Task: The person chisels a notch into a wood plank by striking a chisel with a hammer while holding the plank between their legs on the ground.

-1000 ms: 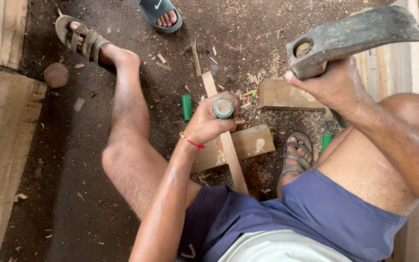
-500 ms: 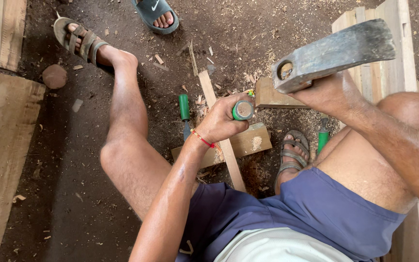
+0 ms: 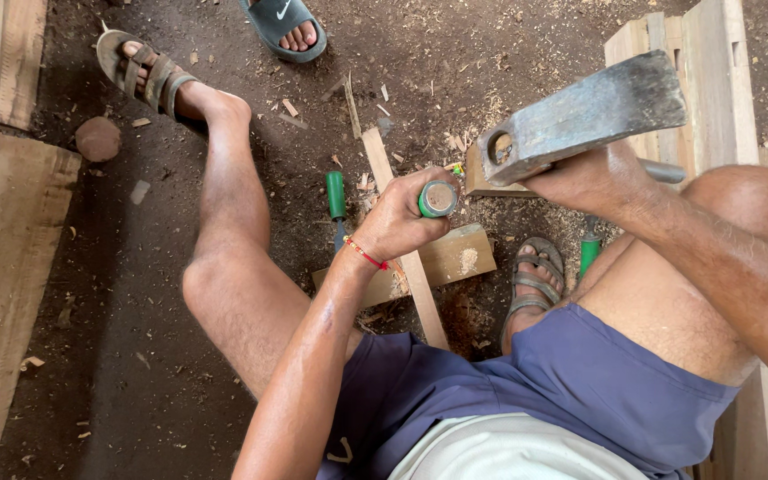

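1. A spare green-handled chisel [image 3: 337, 197] lies on the dirt floor [image 3: 135, 293], left of the wooden strip [image 3: 402, 240] crossing a block [image 3: 455, 258].
2. The left hand [image 3: 397, 218] is wrapped tight around an upright chisel handle [image 3: 438, 199] over the strip.
3. The right hand [image 3: 584, 182] grips a raised metal hammer head [image 3: 580, 116], just right of the handle.

3 green-handled chisels [image 3: 438, 199] [image 3: 336, 196] [image 3: 588, 252], 1 axe head [image 3: 584, 116], 3 sandalled feet [image 3: 148, 73] [image 3: 535, 280] [image 3: 284, 25] and 1 thin wooden strip [image 3: 404, 244] are in view.
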